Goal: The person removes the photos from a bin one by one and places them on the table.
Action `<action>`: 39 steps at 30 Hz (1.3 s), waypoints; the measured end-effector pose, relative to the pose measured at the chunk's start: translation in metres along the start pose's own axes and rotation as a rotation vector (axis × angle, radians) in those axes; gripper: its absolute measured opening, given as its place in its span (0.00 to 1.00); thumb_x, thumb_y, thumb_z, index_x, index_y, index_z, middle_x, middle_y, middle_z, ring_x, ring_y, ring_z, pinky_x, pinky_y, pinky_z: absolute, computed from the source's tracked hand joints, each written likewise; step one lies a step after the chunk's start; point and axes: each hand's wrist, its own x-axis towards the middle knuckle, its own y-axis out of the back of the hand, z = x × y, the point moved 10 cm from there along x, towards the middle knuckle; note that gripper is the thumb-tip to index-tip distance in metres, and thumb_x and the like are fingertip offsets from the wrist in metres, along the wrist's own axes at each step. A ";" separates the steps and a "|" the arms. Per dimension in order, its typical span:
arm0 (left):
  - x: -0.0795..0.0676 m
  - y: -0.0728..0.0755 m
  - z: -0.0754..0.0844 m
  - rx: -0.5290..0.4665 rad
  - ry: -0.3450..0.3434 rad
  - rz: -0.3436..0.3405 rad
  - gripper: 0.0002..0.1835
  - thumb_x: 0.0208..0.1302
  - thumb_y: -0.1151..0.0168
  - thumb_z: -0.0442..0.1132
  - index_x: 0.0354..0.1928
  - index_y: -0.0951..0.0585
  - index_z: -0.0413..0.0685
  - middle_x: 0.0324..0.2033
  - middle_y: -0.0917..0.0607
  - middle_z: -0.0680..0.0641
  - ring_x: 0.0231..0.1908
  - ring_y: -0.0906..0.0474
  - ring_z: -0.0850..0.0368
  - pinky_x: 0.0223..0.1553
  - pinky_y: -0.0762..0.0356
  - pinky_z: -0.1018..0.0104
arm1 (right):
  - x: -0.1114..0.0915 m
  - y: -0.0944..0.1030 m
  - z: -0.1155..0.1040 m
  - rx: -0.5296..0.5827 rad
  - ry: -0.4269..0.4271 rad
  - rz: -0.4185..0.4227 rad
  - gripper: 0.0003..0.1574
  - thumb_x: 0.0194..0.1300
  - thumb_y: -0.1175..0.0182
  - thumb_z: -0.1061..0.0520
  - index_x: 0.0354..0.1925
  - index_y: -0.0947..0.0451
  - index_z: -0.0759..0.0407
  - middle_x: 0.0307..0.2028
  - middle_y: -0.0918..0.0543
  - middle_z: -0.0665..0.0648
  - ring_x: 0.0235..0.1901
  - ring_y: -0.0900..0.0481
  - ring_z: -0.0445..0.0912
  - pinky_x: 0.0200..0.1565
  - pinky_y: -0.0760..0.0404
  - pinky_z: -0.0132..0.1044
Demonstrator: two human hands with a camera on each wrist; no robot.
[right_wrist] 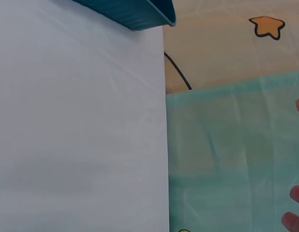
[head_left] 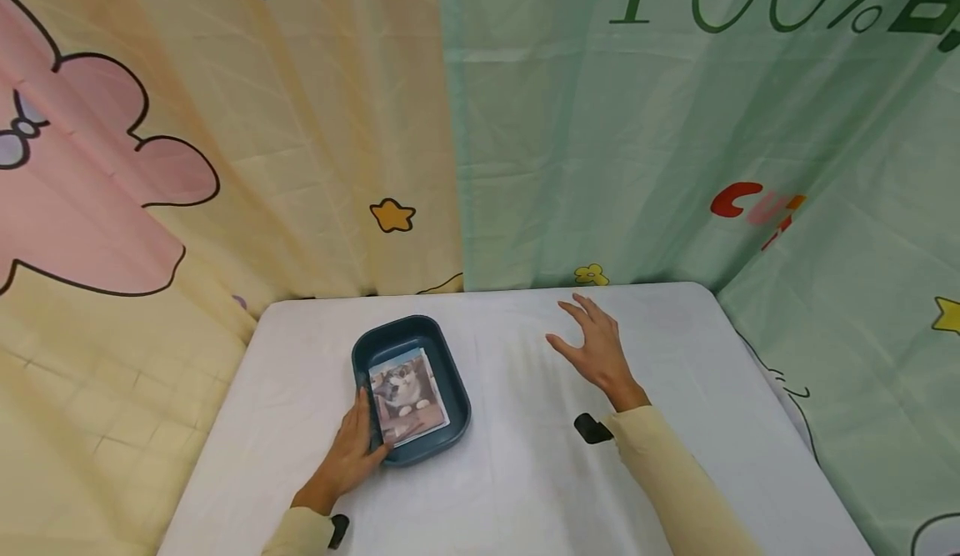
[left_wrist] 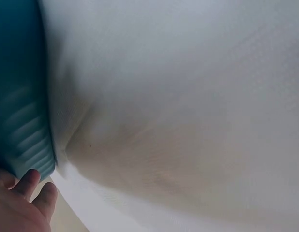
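Observation:
A dark teal plastic tray (head_left: 455,373) with rounded corners is over the left half of the white table. Inside it lies a flat rectangular picture of a grey-and-white kitten (head_left: 408,396). My left hand (head_left: 348,448) holds the tray by its near left corner, thumb at the near rim and fingers along the left side. In the left wrist view some of its fingers (left_wrist: 45,198) show beside the tray's ribbed wall (left_wrist: 26,130). Off to the right, my right hand (head_left: 600,349) hovers over the table with fingers spread and nothing in it.
White cloth covers the table (head_left: 517,473), which has rounded far corners. Behind it hang printed curtains, yellow (head_left: 315,164) on the left and green (head_left: 547,164) on the right. A small black device (head_left: 592,428) sits at my right wrist, another (head_left: 339,531) at the left.

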 end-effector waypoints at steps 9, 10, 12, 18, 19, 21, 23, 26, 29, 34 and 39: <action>-0.005 -0.002 0.010 0.021 -0.049 -0.017 0.51 0.63 0.39 0.43 0.72 0.63 0.30 0.72 0.55 0.27 0.69 0.54 0.29 0.64 0.54 0.31 | -0.002 0.000 0.003 -0.016 -0.025 -0.035 0.39 0.59 0.34 0.44 0.64 0.30 0.58 0.69 0.38 0.67 0.69 0.45 0.64 0.64 0.51 0.62; -0.005 -0.002 0.011 0.029 -0.050 -0.023 0.52 0.63 0.39 0.43 0.72 0.63 0.31 0.72 0.54 0.27 0.69 0.54 0.29 0.64 0.54 0.31 | -0.002 0.000 0.003 -0.019 -0.028 -0.039 0.40 0.59 0.34 0.44 0.65 0.30 0.58 0.69 0.39 0.67 0.69 0.47 0.64 0.64 0.52 0.62; -0.006 -0.004 0.011 0.038 -0.052 -0.039 0.52 0.63 0.38 0.44 0.73 0.63 0.32 0.72 0.54 0.27 0.69 0.54 0.29 0.64 0.54 0.31 | -0.002 0.000 0.004 -0.024 -0.030 -0.044 0.41 0.59 0.34 0.43 0.65 0.31 0.58 0.70 0.40 0.67 0.70 0.49 0.65 0.64 0.53 0.62; -0.007 -0.007 0.015 0.045 -0.059 -0.076 0.53 0.62 0.37 0.44 0.73 0.64 0.32 0.72 0.55 0.29 0.70 0.55 0.31 0.65 0.55 0.33 | -0.003 0.000 0.006 -0.022 -0.034 -0.047 0.42 0.58 0.34 0.42 0.66 0.32 0.57 0.71 0.43 0.67 0.71 0.52 0.64 0.65 0.58 0.64; -0.007 -0.008 0.015 0.045 -0.057 -0.083 0.53 0.62 0.37 0.44 0.73 0.64 0.32 0.73 0.55 0.29 0.70 0.55 0.31 0.66 0.55 0.33 | -0.003 0.001 0.006 -0.022 -0.035 -0.048 0.42 0.58 0.34 0.42 0.66 0.32 0.57 0.71 0.43 0.67 0.71 0.52 0.64 0.65 0.58 0.64; -0.007 -0.010 0.015 0.053 -0.058 -0.092 0.54 0.62 0.37 0.44 0.73 0.65 0.33 0.73 0.55 0.29 0.70 0.55 0.31 0.66 0.55 0.34 | -0.003 0.001 0.006 -0.021 -0.037 -0.051 0.42 0.58 0.34 0.42 0.67 0.32 0.57 0.71 0.44 0.67 0.71 0.53 0.64 0.65 0.59 0.64; -0.006 -0.010 0.015 0.058 -0.064 -0.093 0.54 0.62 0.37 0.43 0.73 0.65 0.32 0.73 0.55 0.29 0.70 0.55 0.32 0.66 0.55 0.34 | -0.003 0.000 0.006 -0.023 -0.039 -0.054 0.42 0.58 0.35 0.42 0.67 0.32 0.57 0.71 0.44 0.67 0.71 0.53 0.64 0.65 0.59 0.64; -0.006 -0.010 0.016 0.060 -0.072 -0.087 0.54 0.61 0.37 0.43 0.73 0.65 0.33 0.73 0.54 0.30 0.70 0.54 0.32 0.66 0.54 0.34 | -0.003 0.000 0.006 -0.024 -0.040 -0.058 0.42 0.59 0.35 0.42 0.67 0.32 0.57 0.72 0.44 0.67 0.71 0.53 0.64 0.65 0.59 0.64; -0.005 -0.011 0.017 0.056 -0.076 -0.081 0.54 0.60 0.36 0.42 0.73 0.64 0.34 0.72 0.52 0.30 0.70 0.54 0.33 0.66 0.53 0.35 | -0.004 -0.001 0.006 -0.028 -0.040 -0.060 0.42 0.59 0.35 0.42 0.67 0.32 0.56 0.72 0.44 0.67 0.71 0.53 0.64 0.65 0.60 0.65; -0.002 -0.013 0.017 0.062 -0.062 -0.093 0.54 0.61 0.37 0.42 0.74 0.65 0.37 0.73 0.52 0.32 0.71 0.54 0.34 0.67 0.54 0.36 | -0.003 -0.001 0.006 -0.037 -0.036 -0.057 0.43 0.58 0.34 0.42 0.67 0.33 0.56 0.72 0.44 0.67 0.71 0.54 0.64 0.64 0.60 0.65; 0.001 -0.013 0.020 0.067 -0.065 -0.101 0.53 0.61 0.37 0.42 0.74 0.64 0.36 0.73 0.52 0.32 0.71 0.54 0.35 0.67 0.55 0.37 | -0.001 -0.004 0.004 -0.033 -0.037 -0.070 0.44 0.58 0.35 0.42 0.68 0.34 0.56 0.71 0.44 0.67 0.71 0.53 0.65 0.63 0.59 0.67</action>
